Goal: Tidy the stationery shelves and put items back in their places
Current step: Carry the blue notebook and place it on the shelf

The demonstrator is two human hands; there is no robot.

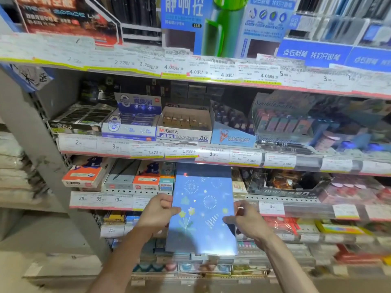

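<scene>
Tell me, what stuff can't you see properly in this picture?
- Head view: the blue notebook, gripped by the left hand and right hand, hides the shelf slot behind it.
- The packets at right are blurred.
- Small print on the price tags is too tiny.
- The posters are cut off by the top edge.

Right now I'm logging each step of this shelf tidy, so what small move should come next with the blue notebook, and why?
Probably slide the blue notebook forward into the shelf gap behind it. Both hands, left and right, pinch its side edges, and its top edge already sits in that opening between the small boxes and the black display box, so it looks lined up.
</scene>
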